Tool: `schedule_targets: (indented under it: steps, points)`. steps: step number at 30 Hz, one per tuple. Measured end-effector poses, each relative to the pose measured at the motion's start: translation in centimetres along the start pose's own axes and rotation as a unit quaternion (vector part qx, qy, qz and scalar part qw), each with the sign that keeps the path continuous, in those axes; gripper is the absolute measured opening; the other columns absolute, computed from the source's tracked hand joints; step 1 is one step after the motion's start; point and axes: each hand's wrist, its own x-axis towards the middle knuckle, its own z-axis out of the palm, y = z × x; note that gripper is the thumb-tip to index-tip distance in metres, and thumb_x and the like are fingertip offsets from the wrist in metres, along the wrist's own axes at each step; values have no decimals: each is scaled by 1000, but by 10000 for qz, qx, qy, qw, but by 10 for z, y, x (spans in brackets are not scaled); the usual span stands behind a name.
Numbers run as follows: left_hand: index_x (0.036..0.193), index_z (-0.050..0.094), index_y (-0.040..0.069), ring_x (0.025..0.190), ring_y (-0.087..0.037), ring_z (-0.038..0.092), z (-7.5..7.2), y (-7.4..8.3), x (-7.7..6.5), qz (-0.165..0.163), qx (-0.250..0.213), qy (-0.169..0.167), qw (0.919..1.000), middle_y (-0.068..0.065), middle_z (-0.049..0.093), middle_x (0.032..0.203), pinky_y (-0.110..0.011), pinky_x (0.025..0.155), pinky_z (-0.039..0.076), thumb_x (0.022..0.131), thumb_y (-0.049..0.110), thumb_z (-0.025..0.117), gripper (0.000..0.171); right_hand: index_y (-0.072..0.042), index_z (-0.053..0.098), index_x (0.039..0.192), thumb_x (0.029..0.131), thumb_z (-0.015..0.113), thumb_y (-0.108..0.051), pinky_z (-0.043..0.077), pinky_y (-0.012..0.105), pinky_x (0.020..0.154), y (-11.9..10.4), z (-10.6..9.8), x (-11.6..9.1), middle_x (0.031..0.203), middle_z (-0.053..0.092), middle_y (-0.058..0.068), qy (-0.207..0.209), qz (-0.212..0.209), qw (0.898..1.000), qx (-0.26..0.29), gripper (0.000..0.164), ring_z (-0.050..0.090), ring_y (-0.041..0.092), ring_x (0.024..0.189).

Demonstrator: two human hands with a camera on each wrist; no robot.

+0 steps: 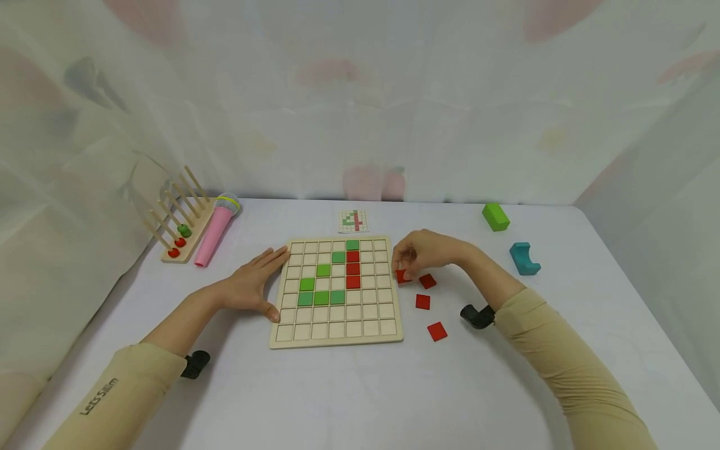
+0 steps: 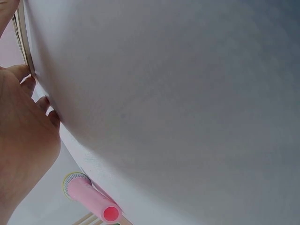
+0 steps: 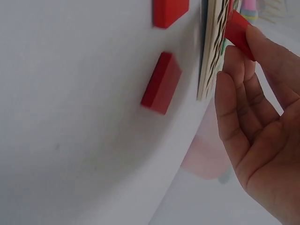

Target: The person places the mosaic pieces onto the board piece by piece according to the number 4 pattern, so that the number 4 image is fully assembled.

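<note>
A wooden grid board [image 1: 344, 330] lies flat on the table, with several green tiles [image 1: 321, 298] and a column of 3 red tiles [image 1: 352, 269] in its cells. With fingers spread, my left hand [image 1: 247, 286] rests against the board's left edge. At the right edge my right hand [image 1: 429, 251] pinches a red tile [image 3: 238, 35] between thumb and fingertips, slightly above the table. Loose on the table to the right are 3 more red tiles [image 1: 423, 302]. Behind the board lies a small pattern card [image 1: 353, 221] showing a green and red figure on a grid.
At the back left stand a wooden peg rack [image 1: 194, 230] with beads and a pink toy microphone [image 1: 214, 234]. A green block [image 1: 495, 217] and a teal curved block [image 1: 524, 259] lie at the back right. White cloth [image 1: 360, 125] hangs behind the table.
</note>
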Motion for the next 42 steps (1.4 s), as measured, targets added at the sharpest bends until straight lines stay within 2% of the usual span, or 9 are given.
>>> schedule_targets:
  steps: [9, 15, 24, 29, 35, 42]
  points:
    - [158, 14, 4, 153, -49, 5, 1, -1, 1, -30, -38, -22, 10000, -18, 9, 168, -72, 116, 15, 54, 57, 89, 139, -17, 74, 95, 82, 74, -8, 47, 25, 70, -19, 7, 6, 78, 59, -2, 252, -106, 9994, -200, 16, 56, 14, 79]
    - [159, 13, 5, 153, -48, 5, 0, -2, 1, -45, -48, -39, 10000, -16, 8, 168, -73, 116, 15, 54, 58, 89, 140, -13, 76, 98, 82, 74, -7, 46, 25, 68, -28, 14, 13, 76, 60, -1, 450, -138, 9989, -18, 17, 57, 14, 77]
    - [159, 13, 5, 153, -49, 6, 1, -3, 3, 0, -15, -23, 10000, -16, 9, 168, -74, 114, 16, 54, 59, 88, 140, -17, 77, 95, 82, 75, -10, 45, 24, 66, -37, 29, 27, 75, 63, -3, 656, 31, 9975, 258, 16, 57, 14, 77]
    - [159, 13, 5, 153, -49, 5, 2, -4, 3, 14, -26, 1, 10000, -17, 9, 168, -72, 116, 16, 54, 58, 89, 140, -16, 78, 98, 84, 72, -9, 48, 23, 69, -38, 36, 35, 79, 69, -3, 612, 78, 9968, 510, 16, 60, 12, 80]
    - [158, 15, 3, 152, -50, 6, 1, -2, 2, 39, -14, 20, 10000, -18, 10, 167, -71, 116, 17, 54, 56, 90, 139, -12, 78, 101, 87, 70, -7, 51, 22, 74, -44, 41, 42, 89, 75, 1, 485, -141, 9973, 530, 17, 63, 10, 81]
    - [159, 14, 5, 152, -49, 6, 2, -4, 1, 8, 28, 10, 10000, -17, 10, 168, -74, 114, 18, 54, 58, 89, 139, -11, 76, 95, 85, 71, -5, 50, 20, 70, -50, 47, 48, 77, 72, 1, 414, 55, 9981, 450, 12, 62, 8, 70]
